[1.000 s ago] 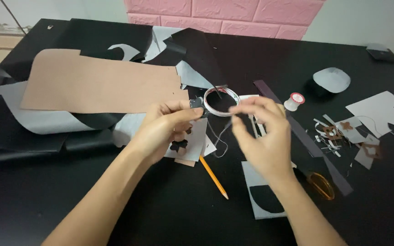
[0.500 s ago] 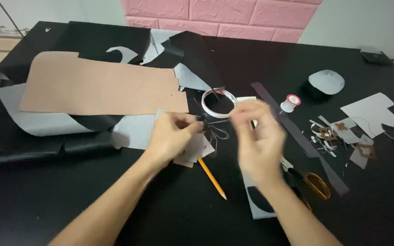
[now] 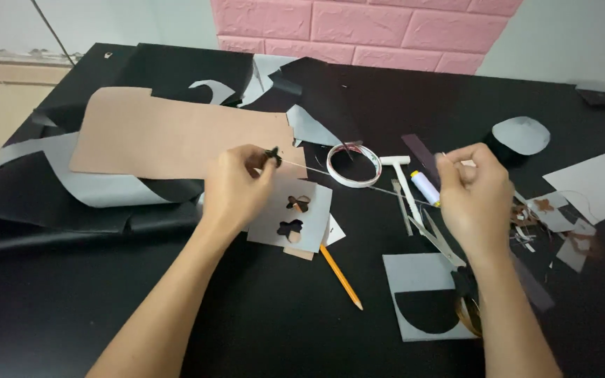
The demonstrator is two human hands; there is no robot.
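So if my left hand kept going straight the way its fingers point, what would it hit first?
Probably the roll of white tape. The left hand points right and slightly away, pinching a small black piece. It is raised, so it might pass above the tape.

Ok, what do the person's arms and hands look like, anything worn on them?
Both forearms are bare up to the frame's lower edge, with no sleeves in view. The left hand and right hand wear no gloves. No rings, watch or bracelets show on the visible sides, and no markings either.
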